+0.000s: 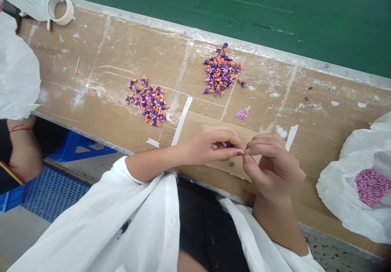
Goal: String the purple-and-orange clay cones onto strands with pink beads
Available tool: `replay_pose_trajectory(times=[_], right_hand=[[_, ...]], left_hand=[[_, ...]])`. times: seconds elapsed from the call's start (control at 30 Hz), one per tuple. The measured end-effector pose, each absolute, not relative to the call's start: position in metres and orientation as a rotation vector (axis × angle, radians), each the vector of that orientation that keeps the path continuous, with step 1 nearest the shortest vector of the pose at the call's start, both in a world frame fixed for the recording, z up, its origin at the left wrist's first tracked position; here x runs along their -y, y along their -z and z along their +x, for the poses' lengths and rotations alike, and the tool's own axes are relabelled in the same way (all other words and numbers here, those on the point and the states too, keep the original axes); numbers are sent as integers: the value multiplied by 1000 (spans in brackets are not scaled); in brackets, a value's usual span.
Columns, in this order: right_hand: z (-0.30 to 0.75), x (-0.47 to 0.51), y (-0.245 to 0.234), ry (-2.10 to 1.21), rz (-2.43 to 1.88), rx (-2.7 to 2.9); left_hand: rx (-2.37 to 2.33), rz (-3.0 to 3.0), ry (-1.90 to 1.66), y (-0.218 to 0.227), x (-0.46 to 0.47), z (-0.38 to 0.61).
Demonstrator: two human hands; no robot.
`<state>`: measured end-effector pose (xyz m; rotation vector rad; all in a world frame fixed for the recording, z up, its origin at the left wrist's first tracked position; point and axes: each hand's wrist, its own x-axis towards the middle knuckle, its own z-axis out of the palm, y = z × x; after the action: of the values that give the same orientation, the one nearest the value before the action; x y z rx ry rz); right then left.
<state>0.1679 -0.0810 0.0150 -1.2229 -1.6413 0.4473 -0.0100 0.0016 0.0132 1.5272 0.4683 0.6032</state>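
My left hand [214, 145] is closed in a pinch over the cardboard sheet [195, 121], holding a small purple piece [229, 145] mostly hidden by the fingers. The fingertips of my right hand [271, 160] meet those of the left and are pinched together; whatever is between them is too small to make out. Beyond the hands lies a little heap of tiny pink-purple bits [242, 114]. Two piles of small purple, orange and pink figures lie farther off, one left pile [152, 105] and one far pile [222, 73].
At the right, a white bag [336, 182] lies open around many pink bits [371, 187]. A tape roll [60, 9] and a thin stick [77, 66] are at the far left. Another person's arm [23, 150] shows at the left edge, beside white plastic [18, 68].
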Motion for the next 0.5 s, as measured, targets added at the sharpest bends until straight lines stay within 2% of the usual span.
replay_pose_trajectory(times=[0.23,0.5], right_hand=[[183,81,-25,-564,-1229,1697],[197,77,-25,-569,-1303,2196]], left_hand=[[-578,1403,-650,-6,-7,-9],[-699,960,-704,4,-16,-9]])
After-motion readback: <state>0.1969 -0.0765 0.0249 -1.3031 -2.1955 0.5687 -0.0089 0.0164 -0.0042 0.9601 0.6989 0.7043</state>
